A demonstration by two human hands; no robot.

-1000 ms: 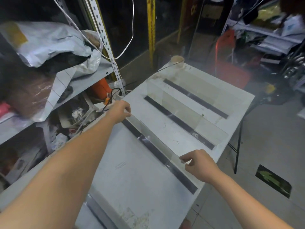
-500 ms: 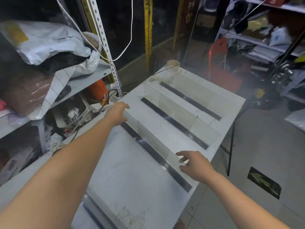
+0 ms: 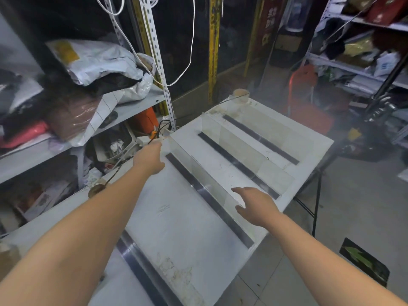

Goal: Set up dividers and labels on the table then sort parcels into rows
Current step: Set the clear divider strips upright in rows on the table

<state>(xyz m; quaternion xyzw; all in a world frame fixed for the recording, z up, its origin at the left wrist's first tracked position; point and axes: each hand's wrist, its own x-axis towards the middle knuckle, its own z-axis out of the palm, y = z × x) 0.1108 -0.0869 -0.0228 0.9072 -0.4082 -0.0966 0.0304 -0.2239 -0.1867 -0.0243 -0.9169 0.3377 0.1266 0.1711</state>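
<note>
A white table (image 3: 176, 228) carries several dark strips running across it. A clear divider (image 3: 205, 180) stands upright along the strip (image 3: 212, 202) between my hands. My left hand (image 3: 151, 160) reaches to this divider's left end, fingers stretched out at its top corner. My right hand (image 3: 256, 206) hovers open beside the right end, fingers spread and holding nothing. A second clear divider (image 3: 238, 149) stands on the strip behind it. The far strip (image 3: 260, 140) and the nearest strip (image 3: 141, 268) show no divider that I can make out.
Shelves on the left hold bagged parcels (image 3: 97, 60), with white cords hanging in front. A small cup (image 3: 240, 94) sits on the table's far corner. A red chair (image 3: 306, 100) and more shelving (image 3: 364, 69) stand at the right. Tiled floor lies right of the table.
My right hand has let go of the divider's right end and opened, drawing slightly back. My left hand has uncurled at the left end. The divider stays standing.
</note>
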